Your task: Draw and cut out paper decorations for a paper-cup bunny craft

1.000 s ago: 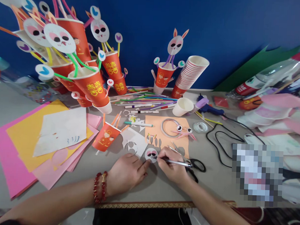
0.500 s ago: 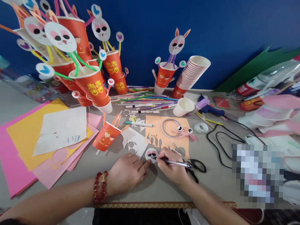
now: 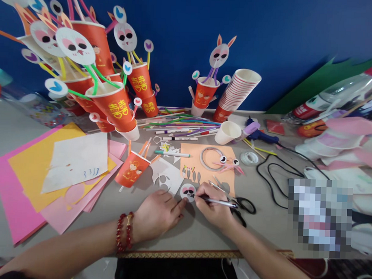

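A round white paper face point(image 3: 188, 191) with pink patches and dark eyes lies flat on the table between my hands. My right hand point(image 3: 212, 205) grips a pen point(image 3: 222, 202), its tip at the face's right side. Fingers of my left hand point(image 3: 159, 215) stretch out flat, the index fingertip pressing the disc's lower left edge. Black-handled scissors point(image 3: 246, 205) lie partly under my right hand. Behind the disc is an orange paper sheet point(image 3: 208, 150) with cut-out holes and a ring-shaped roll point(image 3: 202, 160) on it. White paper with cut holes point(image 3: 171, 171) lies beside my left hand.
Red cups with rabbit faces point(image 3: 112, 104) crowd the back left; a cup stack point(image 3: 238, 94) leans near the blue wall. Coloured paper sheets point(image 3: 22, 190) spread at left. A glue gun point(image 3: 261, 134) with a black cord lies at right, near a bottle point(image 3: 315, 103).
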`<state>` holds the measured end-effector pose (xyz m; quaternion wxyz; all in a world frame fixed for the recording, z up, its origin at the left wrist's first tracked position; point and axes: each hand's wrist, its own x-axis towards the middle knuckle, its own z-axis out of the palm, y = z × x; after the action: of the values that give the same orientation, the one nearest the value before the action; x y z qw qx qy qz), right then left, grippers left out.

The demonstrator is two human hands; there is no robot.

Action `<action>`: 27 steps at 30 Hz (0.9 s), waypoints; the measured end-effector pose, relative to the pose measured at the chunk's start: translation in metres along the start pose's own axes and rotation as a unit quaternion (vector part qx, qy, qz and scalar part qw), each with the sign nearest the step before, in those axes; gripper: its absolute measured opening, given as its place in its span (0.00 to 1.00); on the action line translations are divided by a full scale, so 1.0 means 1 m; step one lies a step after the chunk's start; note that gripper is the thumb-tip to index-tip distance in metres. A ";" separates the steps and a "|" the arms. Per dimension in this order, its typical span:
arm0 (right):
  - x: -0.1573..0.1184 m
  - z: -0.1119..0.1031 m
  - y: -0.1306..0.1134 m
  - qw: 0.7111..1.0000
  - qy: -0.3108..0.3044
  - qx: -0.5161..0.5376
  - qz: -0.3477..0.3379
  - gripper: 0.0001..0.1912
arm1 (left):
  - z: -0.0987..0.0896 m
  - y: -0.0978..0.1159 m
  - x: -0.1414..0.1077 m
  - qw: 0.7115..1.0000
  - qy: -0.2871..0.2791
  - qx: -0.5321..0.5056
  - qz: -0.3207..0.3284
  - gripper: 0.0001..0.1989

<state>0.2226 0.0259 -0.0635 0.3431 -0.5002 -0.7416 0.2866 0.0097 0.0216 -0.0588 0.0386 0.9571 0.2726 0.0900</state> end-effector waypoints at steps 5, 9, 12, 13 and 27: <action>-0.002 0.000 0.002 1.000 0.004 0.019 0.019 0.09 | 0.000 0.000 0.000 1.000 0.002 -0.001 0.000 0.17; -0.003 0.000 0.002 0.998 0.028 0.051 0.038 0.09 | 0.002 0.000 -0.001 1.000 -0.004 -0.007 -0.001 0.17; -0.004 0.001 0.002 0.994 0.057 0.069 0.057 0.07 | 0.001 0.000 -0.001 1.000 -0.015 -0.008 -0.005 0.18; -0.003 0.001 0.002 0.993 0.062 0.083 0.064 0.07 | 0.001 0.001 -0.001 1.000 -0.019 -0.007 -0.007 0.19; -0.006 -0.002 -0.002 0.977 0.114 0.176 0.048 0.03 | -0.005 -0.003 -0.002 0.987 0.070 -0.132 -0.064 0.11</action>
<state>0.2244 0.0201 -0.0622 0.4938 -0.4964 -0.6106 0.3699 0.0049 0.0231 -0.0543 0.1508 0.9156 0.3212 0.1891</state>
